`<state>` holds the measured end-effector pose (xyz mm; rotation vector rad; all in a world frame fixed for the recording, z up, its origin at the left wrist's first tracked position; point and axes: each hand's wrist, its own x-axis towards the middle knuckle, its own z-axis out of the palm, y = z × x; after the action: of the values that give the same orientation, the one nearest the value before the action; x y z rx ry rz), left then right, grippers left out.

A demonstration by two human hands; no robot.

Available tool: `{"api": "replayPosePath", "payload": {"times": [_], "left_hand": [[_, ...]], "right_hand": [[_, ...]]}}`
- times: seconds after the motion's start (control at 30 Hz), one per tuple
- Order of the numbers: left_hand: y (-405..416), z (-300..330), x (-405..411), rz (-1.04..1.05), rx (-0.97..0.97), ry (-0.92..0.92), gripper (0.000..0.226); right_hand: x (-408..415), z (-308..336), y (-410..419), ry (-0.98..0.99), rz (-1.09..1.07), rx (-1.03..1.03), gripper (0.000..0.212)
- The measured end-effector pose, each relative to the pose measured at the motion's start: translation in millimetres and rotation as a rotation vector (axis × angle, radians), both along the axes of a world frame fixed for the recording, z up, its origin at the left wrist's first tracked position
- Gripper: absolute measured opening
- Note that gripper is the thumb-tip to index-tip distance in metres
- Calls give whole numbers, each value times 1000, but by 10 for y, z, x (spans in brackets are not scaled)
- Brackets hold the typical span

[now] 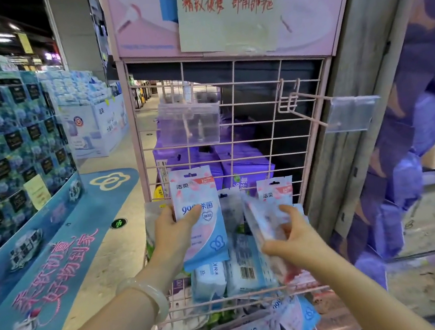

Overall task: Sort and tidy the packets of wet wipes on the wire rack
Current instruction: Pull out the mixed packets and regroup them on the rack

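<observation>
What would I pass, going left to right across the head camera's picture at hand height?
Blue floor display → left hand holding an upright wipes packet → right hand gripping a blurred packet → grey post → purple panel.

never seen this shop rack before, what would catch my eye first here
First the two hands low in the middle: the left hand holds up a pink and blue wipes packet, and the right hand grips a blurred packet beside it. Behind them rises the pink wire rack, with an empty hook at upper right and a hand-lettered sign on top.
</observation>
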<state>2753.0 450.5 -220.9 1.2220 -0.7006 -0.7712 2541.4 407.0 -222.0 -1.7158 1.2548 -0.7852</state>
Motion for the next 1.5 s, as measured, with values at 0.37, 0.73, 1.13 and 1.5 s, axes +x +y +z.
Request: {"api": "replayPosePath", "payload": {"times": [0.37,0.73,1.13,1.5], "left_hand": [[-218,-40,-344,-124,44,-11,8],[-246,-81,-331,-99,99,-38,10],[-202,-74,-278,-97,84,-68,9],[-209,-11,-458,-71,48,-166,6]], "right_hand": [[-395,-32,-162,-31,-334,-220,92],[-420,-133,-285,180,-176,15,116],[-344,-129,-308,33,-157,-99,114],[136,115,-50,-321,9,-264,112]]}}
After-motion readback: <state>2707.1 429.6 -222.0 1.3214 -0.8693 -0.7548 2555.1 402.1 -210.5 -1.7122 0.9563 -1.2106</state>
